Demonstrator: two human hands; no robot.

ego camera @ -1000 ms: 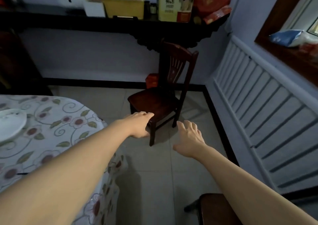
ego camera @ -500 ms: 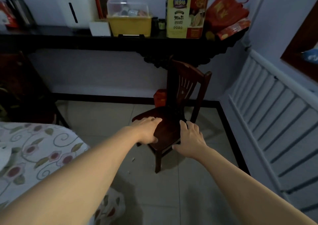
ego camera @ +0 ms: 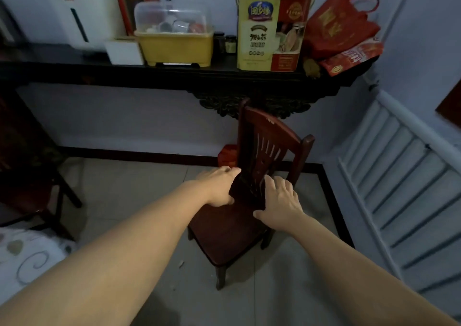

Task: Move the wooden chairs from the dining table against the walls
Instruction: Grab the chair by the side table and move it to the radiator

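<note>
A dark red wooden chair stands on the tiled floor under the dark wall shelf, its slatted back toward the wall. My left hand lies palm down on the seat's rear left edge, fingertips near the back post. My right hand rests flat on the seat just in front of the slats, fingers spread. Neither hand is closed around any part of the chair. The flowered cloth of the dining table shows at the lower left.
A second dark chair stands at the left. White slatted panelling lines the right wall. A small red box sits on the floor behind the chair. The shelf carries a yellow tub, a carton and red bags.
I have stepped closer to the chair. Both hands went from reaching toward the seat's front to lying on its rear part by the backrest. The table has slid out at the left.
</note>
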